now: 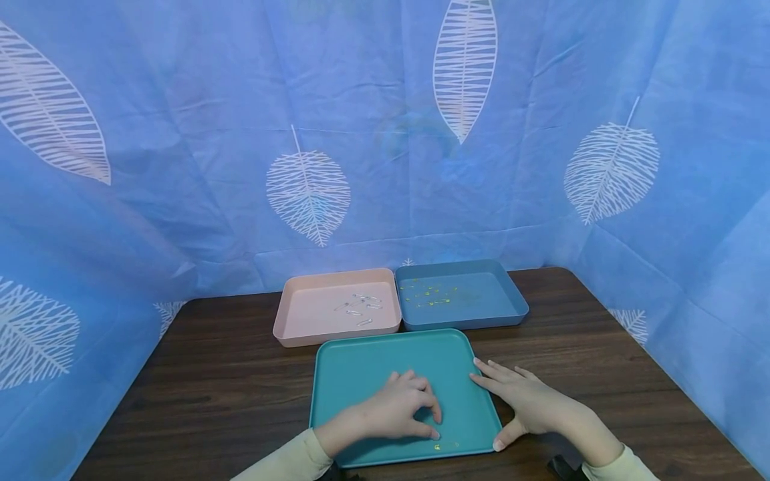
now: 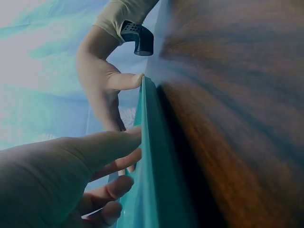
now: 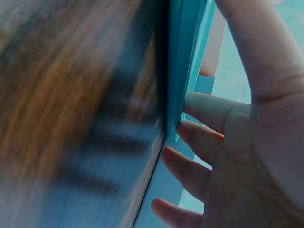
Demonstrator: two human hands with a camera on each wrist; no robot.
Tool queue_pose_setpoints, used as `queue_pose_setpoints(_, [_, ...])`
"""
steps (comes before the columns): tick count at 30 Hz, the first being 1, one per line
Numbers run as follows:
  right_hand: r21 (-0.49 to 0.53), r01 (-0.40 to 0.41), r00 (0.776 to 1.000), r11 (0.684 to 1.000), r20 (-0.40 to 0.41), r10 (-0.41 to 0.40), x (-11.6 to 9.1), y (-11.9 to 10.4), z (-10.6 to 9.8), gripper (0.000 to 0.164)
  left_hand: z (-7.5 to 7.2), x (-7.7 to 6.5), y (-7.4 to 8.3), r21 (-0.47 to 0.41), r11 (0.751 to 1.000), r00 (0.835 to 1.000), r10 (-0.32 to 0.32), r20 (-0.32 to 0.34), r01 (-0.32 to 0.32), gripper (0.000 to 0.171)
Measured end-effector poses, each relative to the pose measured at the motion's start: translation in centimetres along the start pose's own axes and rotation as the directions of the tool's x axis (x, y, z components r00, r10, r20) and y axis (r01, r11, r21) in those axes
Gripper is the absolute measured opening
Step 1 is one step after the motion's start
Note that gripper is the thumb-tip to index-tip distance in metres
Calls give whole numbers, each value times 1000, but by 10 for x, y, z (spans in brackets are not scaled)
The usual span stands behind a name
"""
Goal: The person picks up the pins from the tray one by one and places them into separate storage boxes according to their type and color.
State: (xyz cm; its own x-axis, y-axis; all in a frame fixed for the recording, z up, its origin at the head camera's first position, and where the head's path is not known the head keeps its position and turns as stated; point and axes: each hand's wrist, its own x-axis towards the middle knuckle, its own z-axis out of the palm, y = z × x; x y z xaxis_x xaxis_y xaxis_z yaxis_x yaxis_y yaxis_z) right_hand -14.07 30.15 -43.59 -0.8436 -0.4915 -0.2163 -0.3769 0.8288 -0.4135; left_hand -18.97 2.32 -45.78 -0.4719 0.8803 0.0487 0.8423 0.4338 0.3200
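A teal tray (image 1: 394, 361) lies flat on the table. Near its front edge is a small gold safety pin (image 1: 438, 447). My left hand (image 1: 402, 407) is over the tray with bent fingers, its thumb tip (image 1: 434, 434) just behind the pin and apart from the index finger; nothing shows between them. In the left wrist view the pin is hidden behind the tray rim (image 2: 151, 156). At the tray's right side, my right hand (image 1: 529, 401) spreads its fingers, with thumb and fingertips touching the rim. The right wrist view shows those fingers (image 3: 204, 137) straight against the edge.
Behind the teal tray stand a pink tray (image 1: 307, 314) with several silver safety pins (image 1: 363, 302) and a blue tray (image 1: 481, 287) with several gold ones (image 1: 436, 294). All rest on a dark wooden table (image 1: 228, 374). A blue leaf-patterned cloth (image 1: 385, 187) hangs around it.
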Motion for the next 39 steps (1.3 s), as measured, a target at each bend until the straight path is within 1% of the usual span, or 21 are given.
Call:
queue_pose_setpoints(5, [-3,13,1000,1000,-6,-13,0,0,1,110,2,0,1,-25,1000,999,12,47,-11,18])
queue_pose_setpoints(12, [-12,14,1000,1000,-15,-15,0,0,1,111,0,-1,7,-16,999,997,36,73,-35,17])
queue_pose_setpoints(20, [0,13,1000,1000,-15,-13,-1,-1,0,111,2,-1,8,-7,999,997,37,73,-36,11])
queue_pose_setpoints(24, [0,14,1000,1000,-14,-14,0,-1,0,111,4,0,8,-9,999,996,43,77,-42,11])
queue_pose_setpoints(28, [-3,16,1000,1000,-17,-17,1,0,0,112,4,-1,9,9,998,996,54,78,-55,12])
queue_pose_setpoints(34, [-4,24,1000,1000,-17,-24,1,0,0,111,2,-2,10,52,995,994,80,78,-84,14])
queue_pose_setpoints(39, [-9,18,1000,1000,-16,-18,0,1,1,111,-2,-3,10,65,992,992,102,68,-106,14])
